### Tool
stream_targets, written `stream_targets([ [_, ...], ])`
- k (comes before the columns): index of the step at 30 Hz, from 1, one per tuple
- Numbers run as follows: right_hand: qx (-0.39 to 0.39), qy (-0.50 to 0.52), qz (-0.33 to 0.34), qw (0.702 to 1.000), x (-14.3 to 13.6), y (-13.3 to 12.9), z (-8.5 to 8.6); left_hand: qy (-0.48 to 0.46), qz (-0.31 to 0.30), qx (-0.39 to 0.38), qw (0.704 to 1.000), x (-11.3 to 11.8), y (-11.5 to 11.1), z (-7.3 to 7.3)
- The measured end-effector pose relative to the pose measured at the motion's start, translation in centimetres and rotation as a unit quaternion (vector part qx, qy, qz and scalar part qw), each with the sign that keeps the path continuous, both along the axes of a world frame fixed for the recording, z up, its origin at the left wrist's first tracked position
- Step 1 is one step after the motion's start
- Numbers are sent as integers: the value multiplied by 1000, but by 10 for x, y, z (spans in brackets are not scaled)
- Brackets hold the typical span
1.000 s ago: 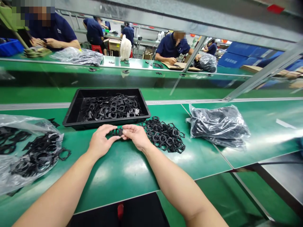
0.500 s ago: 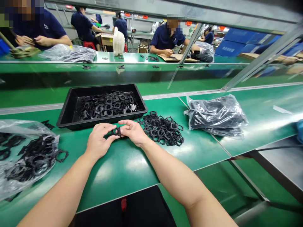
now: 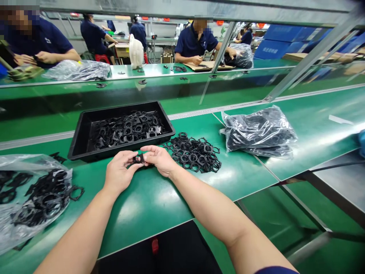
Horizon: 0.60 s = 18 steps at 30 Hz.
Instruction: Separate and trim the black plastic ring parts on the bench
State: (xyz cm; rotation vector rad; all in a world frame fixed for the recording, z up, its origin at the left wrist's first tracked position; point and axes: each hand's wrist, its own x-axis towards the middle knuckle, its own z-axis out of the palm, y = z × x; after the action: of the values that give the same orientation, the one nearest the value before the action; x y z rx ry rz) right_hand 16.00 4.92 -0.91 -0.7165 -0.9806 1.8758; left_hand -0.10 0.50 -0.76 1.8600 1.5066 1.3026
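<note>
Between my two hands is a small black plastic ring-shaped part, held just above the green tabletop. Thumb and fingers of my left hand grip its left side. My right hand pinches the right side, and its fingers partly cover the part. Behind my hands stands a black tray with many similar black parts in it. A loose pile of black ring parts lies just right of my right hand.
At the left lies an open clear bag of black parts. Filled plastic bags rest on the right. A metal post slants up beyond the bench. Across from me, co-workers sit at another green table.
My hands stay together on the same black part, with only a slight shift of the fingers. The whole view has moved a little as my head turned.
</note>
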Motion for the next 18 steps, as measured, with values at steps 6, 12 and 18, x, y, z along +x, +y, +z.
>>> stream_targets([
  [6,29,-44,-11,999,-2,1,-2,-153,-7,-56,987,7,-3,-1],
  [12,37,-68,-37,996,-3,1,-1,-382,29,-215,898,6,3,4],
  [18,54,-87,-36,994,-4,1,-4,-423,35,-260,867,4,4,8],
])
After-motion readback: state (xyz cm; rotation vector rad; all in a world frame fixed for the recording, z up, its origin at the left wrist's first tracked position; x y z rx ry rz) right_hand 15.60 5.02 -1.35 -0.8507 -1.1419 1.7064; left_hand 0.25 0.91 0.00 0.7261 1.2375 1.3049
